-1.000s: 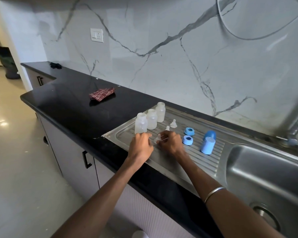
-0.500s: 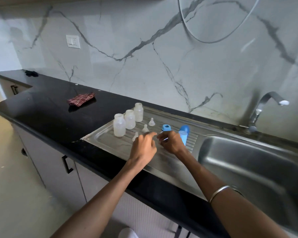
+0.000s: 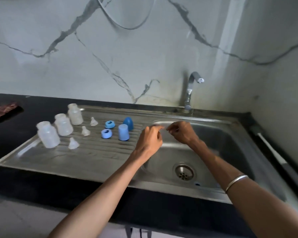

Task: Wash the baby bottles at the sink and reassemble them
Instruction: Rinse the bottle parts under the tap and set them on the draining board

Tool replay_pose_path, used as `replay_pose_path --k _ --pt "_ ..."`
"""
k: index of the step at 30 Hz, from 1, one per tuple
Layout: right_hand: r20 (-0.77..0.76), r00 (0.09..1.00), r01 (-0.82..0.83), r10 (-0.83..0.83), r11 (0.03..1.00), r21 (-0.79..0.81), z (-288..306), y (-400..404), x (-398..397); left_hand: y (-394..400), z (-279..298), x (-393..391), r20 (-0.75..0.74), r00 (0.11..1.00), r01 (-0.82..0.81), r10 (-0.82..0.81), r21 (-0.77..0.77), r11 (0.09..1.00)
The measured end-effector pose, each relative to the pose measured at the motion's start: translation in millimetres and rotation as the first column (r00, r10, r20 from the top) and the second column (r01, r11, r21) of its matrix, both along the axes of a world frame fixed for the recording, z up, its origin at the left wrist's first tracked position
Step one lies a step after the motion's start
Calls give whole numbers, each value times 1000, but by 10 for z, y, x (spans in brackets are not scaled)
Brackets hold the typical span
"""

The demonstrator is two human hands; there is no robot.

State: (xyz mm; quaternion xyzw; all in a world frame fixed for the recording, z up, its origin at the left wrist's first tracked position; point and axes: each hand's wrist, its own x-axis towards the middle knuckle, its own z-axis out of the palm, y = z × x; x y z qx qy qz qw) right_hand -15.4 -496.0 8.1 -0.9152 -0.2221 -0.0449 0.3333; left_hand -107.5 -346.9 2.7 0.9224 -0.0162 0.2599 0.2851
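Note:
Three clear bottles (image 3: 48, 134) (image 3: 63, 124) (image 3: 74, 114) stand in a diagonal row on the steel drainboard (image 3: 86, 157). Beside them lie three clear teats (image 3: 73, 143), two blue rings (image 3: 106, 133) and two blue caps (image 3: 123, 132). My left hand (image 3: 150, 138) and right hand (image 3: 182, 133) hover fingertip to fingertip over the left edge of the sink basin (image 3: 213, 148). Their fingers are curled and pinch a small pale piece (image 3: 163, 127), too blurred to identify. A small blue piece (image 3: 197, 183) lies in the basin near the drain (image 3: 184, 172).
The tap (image 3: 190, 90) stands behind the basin, with no water running. A red patterned cloth (image 3: 2, 109) lies on the black counter at far left. A long white-handled tool (image 3: 270, 148) rests on the counter right of the sink. The wall corner closes in at right.
Both hands have moved from the teats on the drainboard rightward to the basin's edge, past the blue parts. The camera has swung right, bringing the whole sink into view.

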Motion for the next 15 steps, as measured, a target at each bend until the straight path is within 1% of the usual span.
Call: replay_pose_path --k 4,8,11,12,15 --pt "-37 999 34 -36 998 -57 -95 -475 203 -250 -90 369 -50 996 69 -69 16 997" --pt "-104 994 10 -25 990 -142 -259 -738 325 -392 -199 627 -110 979 181 -172 75 981" --pt "-217 976 -81 30 970 -228 -450 -821 366 -401 -389 800 -242 944 257 -223 119 959" --pt "-260 965 -117 46 957 -266 -508 -833 378 -410 -438 838 -303 926 273 -223 130 953" --pt "-369 925 -234 87 896 -376 -625 -845 373 -434 -512 940 -420 874 327 -245 134 936"
